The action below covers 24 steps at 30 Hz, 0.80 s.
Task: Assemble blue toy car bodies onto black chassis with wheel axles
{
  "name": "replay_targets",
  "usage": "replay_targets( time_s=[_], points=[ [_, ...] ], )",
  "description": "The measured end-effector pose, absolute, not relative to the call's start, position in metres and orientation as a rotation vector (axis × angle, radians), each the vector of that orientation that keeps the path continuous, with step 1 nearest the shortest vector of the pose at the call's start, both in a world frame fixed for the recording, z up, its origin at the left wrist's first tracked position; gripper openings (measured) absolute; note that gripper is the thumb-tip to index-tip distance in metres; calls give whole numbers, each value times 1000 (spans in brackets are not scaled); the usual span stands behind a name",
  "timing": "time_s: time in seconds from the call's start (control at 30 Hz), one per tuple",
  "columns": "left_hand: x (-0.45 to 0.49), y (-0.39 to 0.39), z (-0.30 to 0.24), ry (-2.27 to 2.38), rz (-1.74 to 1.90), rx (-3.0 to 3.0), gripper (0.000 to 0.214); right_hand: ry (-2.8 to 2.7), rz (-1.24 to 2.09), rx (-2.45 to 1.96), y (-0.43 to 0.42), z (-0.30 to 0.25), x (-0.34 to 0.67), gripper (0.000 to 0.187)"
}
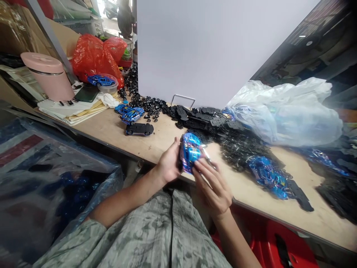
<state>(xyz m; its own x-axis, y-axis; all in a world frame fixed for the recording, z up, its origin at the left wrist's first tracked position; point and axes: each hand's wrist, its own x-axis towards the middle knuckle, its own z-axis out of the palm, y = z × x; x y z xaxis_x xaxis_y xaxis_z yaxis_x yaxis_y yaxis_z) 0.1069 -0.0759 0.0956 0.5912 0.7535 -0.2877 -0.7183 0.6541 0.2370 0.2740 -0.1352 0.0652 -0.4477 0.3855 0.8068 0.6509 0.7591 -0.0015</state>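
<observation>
A shiny metallic-blue toy car (pixel 191 150) is held above the table's front edge. My left hand (pixel 170 160) is closed around its left side. The fingers of my right hand (pixel 213 184) meet the car's near right side. A thin silvery tool (pixel 205 152) sticks out between those fingers; blur hides its kind. On the table beyond lie black toy car chassis (pixel 195 118). Further left, finished-looking blue toy cars (pixel 129 112) sit beside an upturned one with a black underside (pixel 139 129).
Loose black wheels (pixel 147 104) and a heap of small dark parts (pixel 237 149) cover parts of the table (pixel 164 139). Blue car bodies (pixel 267 176) lie right. A pink flask (pixel 48 76), red bag (pixel 95 56), white plastic bag (pixel 292 115) and pale panel (pixel 206 48) stand around.
</observation>
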Motion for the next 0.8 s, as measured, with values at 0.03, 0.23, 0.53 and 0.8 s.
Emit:
replay_targets(
  time_s=[0.03,0.23,0.53,0.8],
  points=[
    [107,-76,96,373,851,102,80,-2097,-380,-768,-135,65,274,41],
    [107,-76,91,379,858,117,84,-2069,-365,-767,-136,62,273,40],
    [108,-77,87,371,888,116,77,-2019,-417,-819,-137,66,269,41],
    [107,-76,90,360,886,120,80,-2058,-392,-778,-137,61,268,36]
  ],
)
